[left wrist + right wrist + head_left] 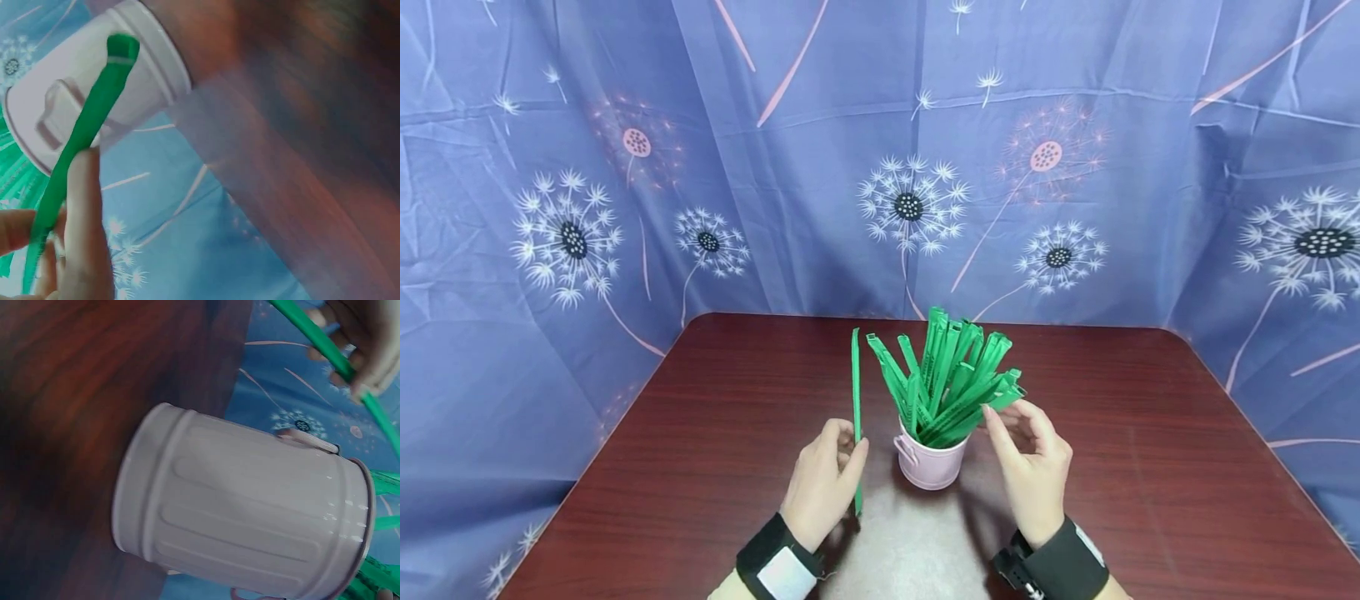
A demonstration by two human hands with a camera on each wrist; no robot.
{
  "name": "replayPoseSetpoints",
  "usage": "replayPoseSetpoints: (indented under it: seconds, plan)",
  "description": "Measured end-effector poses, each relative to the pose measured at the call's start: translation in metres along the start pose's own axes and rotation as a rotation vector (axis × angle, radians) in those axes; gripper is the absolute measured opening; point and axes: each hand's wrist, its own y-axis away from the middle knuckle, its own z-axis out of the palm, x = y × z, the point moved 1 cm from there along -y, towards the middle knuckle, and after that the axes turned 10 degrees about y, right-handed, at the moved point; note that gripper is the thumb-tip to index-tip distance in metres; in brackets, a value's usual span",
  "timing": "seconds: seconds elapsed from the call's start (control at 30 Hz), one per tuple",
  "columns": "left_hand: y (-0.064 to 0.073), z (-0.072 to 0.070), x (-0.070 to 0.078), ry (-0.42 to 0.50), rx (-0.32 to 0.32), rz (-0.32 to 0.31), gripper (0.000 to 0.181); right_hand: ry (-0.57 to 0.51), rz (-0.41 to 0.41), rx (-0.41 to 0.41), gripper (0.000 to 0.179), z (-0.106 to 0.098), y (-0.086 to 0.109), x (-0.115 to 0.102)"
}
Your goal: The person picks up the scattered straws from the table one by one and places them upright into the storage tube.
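Note:
My left hand [822, 485] pinches a long, narrow green stick packet [856, 383] between thumb and fingers. It stands nearly upright, left of a small pale pink bucket [932, 468]. In the left wrist view the packet [94, 115] crosses in front of the bucket [125, 81] and its side handle. Many more green stick packets [951, 375] fan out of the bucket's top. At their right side is my right hand [1036, 471], its thumb and fingertips pinching at the lowest packets. The bucket [244, 500] fills the right wrist view, with most of that hand out of frame.
The bucket rests on a dark red-brown wooden table [722, 400] with rounded far corners. Behind and beside the table hangs a blue cloth [805, 208] with a dandelion print. Each wrist wears a black band [778, 558].

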Motion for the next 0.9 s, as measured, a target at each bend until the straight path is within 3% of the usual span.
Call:
replayPoseSetpoints:
  seconds: [0.13,0.3,0.47,0.57,0.77,0.9]
  plan:
    - [0.001,0.002,0.007,0.08,0.019,0.083,0.017,0.028,0.019,-0.051,0.016,0.002,0.004,0.004]
    - [0.003,0.004,0.015,0.166,-0.002,0.183,0.021,-0.001,0.086,-0.106,0.014,0.004,0.005,0.005]
    - [0.007,0.007,0.017,0.186,-0.021,0.275,0.022,-0.02,0.069,-0.078,0.019,0.004,0.005,0.003]
    - [0.008,0.01,0.017,0.174,-0.017,0.344,0.018,-0.14,0.07,-0.011,0.033,0.003,0.005,-0.002]
    - [0.009,0.013,0.018,0.177,-0.009,0.45,0.014,-0.585,-0.013,0.114,0.053,0.004,0.003,-0.018]
    - [0.008,0.015,0.022,0.187,-0.034,0.532,0.017,-0.652,-0.063,0.094,0.046,0.001,0.003,-0.03]
